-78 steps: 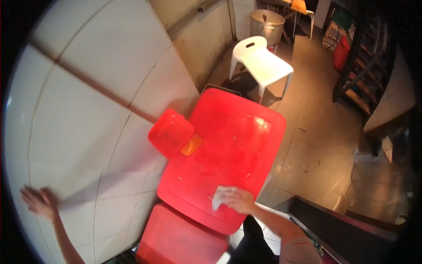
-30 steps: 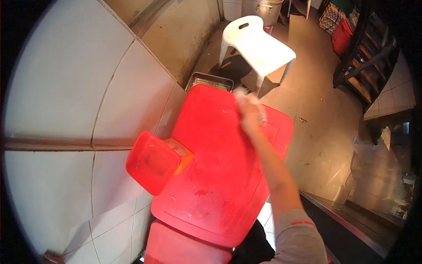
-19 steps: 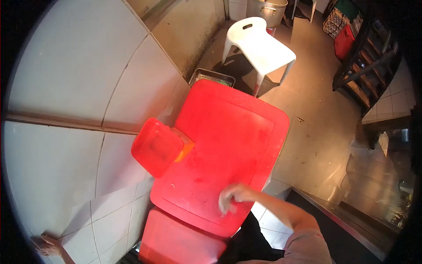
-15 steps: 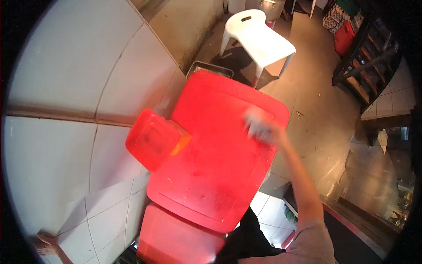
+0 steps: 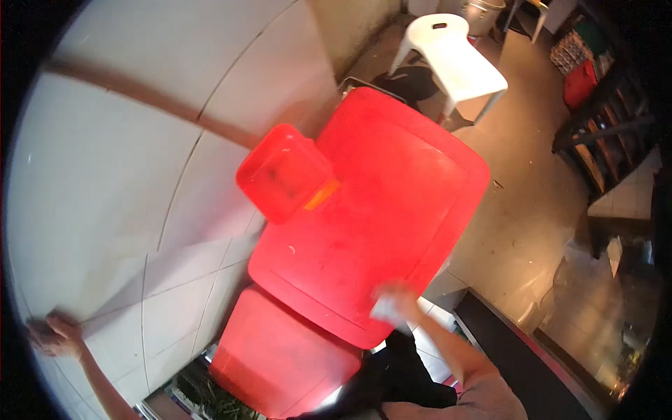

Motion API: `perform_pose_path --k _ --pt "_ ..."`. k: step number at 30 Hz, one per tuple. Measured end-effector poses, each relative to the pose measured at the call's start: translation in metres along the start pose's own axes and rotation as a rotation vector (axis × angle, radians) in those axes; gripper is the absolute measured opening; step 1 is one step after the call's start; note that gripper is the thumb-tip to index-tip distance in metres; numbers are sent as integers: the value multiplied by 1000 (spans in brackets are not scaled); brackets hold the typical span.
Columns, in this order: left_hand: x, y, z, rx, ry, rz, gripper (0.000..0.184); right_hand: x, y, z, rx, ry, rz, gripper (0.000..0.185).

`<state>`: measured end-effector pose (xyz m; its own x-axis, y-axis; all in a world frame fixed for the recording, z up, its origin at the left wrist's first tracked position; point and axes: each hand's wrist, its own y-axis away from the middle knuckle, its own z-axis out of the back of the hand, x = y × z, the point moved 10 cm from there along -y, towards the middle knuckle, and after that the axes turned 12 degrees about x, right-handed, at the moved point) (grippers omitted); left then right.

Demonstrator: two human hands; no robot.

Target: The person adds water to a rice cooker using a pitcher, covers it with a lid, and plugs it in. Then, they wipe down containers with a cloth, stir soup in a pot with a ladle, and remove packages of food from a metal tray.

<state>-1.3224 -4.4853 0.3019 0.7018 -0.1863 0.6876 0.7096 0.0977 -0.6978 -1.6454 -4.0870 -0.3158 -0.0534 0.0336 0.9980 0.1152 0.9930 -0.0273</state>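
My right hand (image 5: pixel 399 299), blurred by motion, is closed on a whitish cloth (image 5: pixel 386 308) at the near right edge of the red table (image 5: pixel 392 203). Off to the far left, my left hand (image 5: pixel 57 334) lies with its fingers apart against the tiled wall (image 5: pixel 105 175), holding nothing. A red open container (image 5: pixel 283 171) stands at the table's left edge by the wall, with an orange item (image 5: pixel 322 194) partly under its right side. One small pale scrap (image 5: pixel 292 250) lies on the near left part of the tabletop.
A red stool (image 5: pixel 280 350) adjoins the table's near edge. Beyond the far edge stands a white stool (image 5: pixel 462 66), with a metal pot (image 5: pixel 483 15) behind it. Dark wooden steps (image 5: pixel 605 140) and a red bag (image 5: pixel 579 84) are at the right. A dark counter (image 5: pixel 514 350) runs along the lower right.
My right hand has moved with the cloth from the table's right side to its near right edge. The camera view has shifted, and my left hand shows more fully against the wall.
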Motion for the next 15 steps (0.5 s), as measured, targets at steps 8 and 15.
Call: perform_pose_path --k 8,15 --pt "-32 -12 20 -101 110 -173 51 27 -62 98 -941 -196 -46 24" --pt "-34 -9 21 -56 112 -82 42 14 -117 -98 -179 -863 -213 20"
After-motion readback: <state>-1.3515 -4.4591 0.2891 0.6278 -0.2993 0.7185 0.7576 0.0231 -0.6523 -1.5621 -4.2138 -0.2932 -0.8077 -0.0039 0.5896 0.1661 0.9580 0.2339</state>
